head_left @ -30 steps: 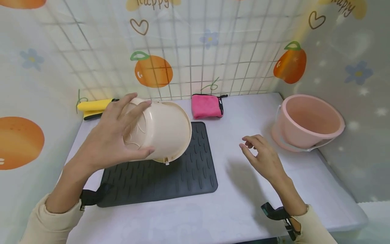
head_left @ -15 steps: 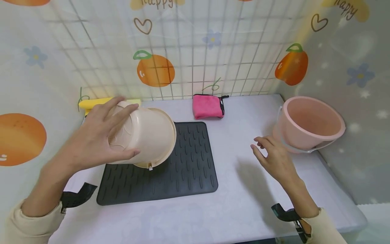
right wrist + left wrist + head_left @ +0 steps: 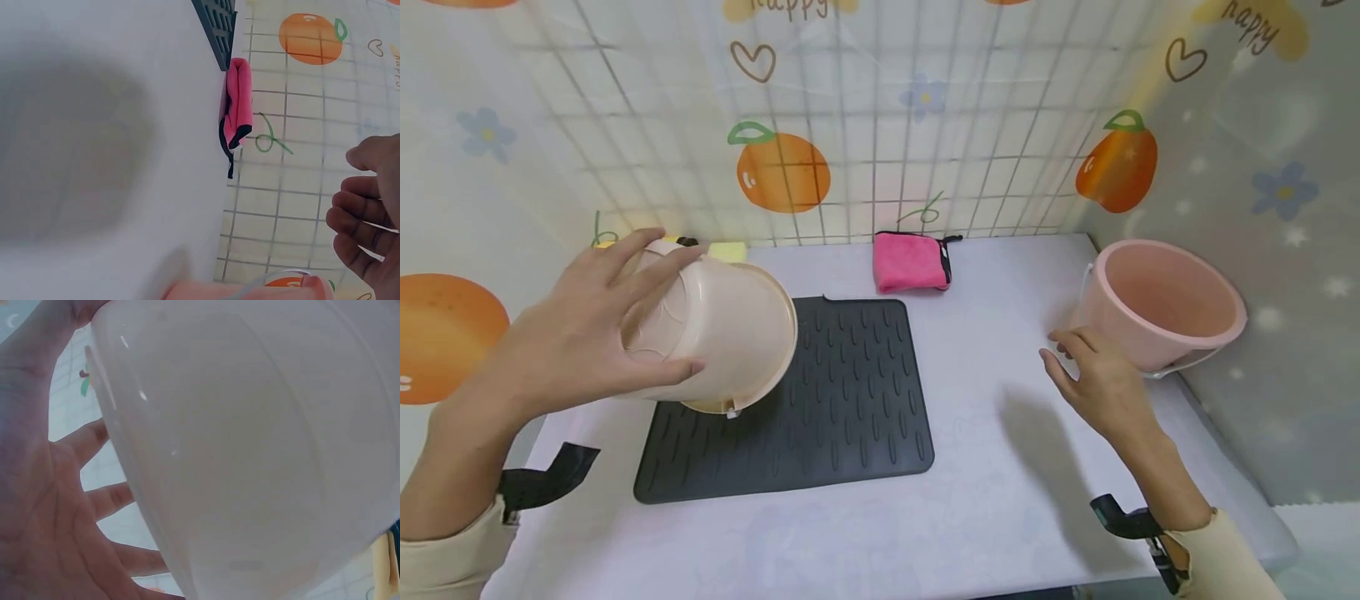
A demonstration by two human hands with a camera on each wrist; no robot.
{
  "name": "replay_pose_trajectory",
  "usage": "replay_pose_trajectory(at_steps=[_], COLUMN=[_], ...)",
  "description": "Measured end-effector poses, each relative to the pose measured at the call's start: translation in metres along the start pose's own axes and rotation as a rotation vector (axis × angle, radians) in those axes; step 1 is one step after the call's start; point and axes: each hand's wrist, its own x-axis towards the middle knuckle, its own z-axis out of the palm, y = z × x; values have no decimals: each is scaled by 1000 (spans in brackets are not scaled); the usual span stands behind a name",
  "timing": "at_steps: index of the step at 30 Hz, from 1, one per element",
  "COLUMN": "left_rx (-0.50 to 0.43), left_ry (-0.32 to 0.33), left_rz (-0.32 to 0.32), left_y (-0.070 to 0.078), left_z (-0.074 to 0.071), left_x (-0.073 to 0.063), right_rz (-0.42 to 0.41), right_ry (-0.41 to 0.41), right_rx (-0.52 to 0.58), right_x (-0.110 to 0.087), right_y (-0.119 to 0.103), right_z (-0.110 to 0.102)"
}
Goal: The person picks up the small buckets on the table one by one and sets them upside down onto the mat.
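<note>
My left hand (image 3: 583,325) grips a cream plastic bucket (image 3: 730,325) by its base, thumb and fingers spread around it. Tipped on its side, the bucket has its rim turned right over the left part of a black ribbed mat (image 3: 865,400). In the left wrist view the bucket's smooth wall (image 3: 244,450) fills most of the picture. My right hand (image 3: 1105,379) hovers above the white table with loosely bent fingers, holding nothing. Just behind it, a pink bucket (image 3: 1138,321) stands upright with its pale handle hanging down; the hand appears in front of its lower left side.
A pink zip pouch (image 3: 910,262) lies at the back of the white table (image 3: 1000,275). Behind the cream bucket, a yellow item (image 3: 727,252) is mostly hidden. A wire grid (image 3: 880,167) behind a printed curtain closes off the back.
My left hand has carried the cream bucket leftward, uncovering more of the mat and covering most of the yellow item. My right hand has shifted right, towards the pink bucket.
</note>
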Motion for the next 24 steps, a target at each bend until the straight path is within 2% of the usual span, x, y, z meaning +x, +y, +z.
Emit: replay_pose_trajectory(at_steps=[7, 12, 17, 20, 24], left_rx=[43, 27, 110, 158, 177], left_ry=[-3, -23, -26, -46, -114], left_rz=[-8, -48, -89, -92, -93], left_y=[-11, -22, -31, -32, -30], left_z=[-4, -16, -27, -26, -16], left_x=[-4, -11, -17, -15, -10], right_rz=[20, 19, 13, 33, 57], right_ry=[18, 24, -1, -10, -20], right_rx=[5, -12, -38, -63, -90], right_x=[-3, -1, 3, 2, 1], right_y=[4, 5, 6, 8, 11], right_z=[-1, -1, -6, -10, -15])
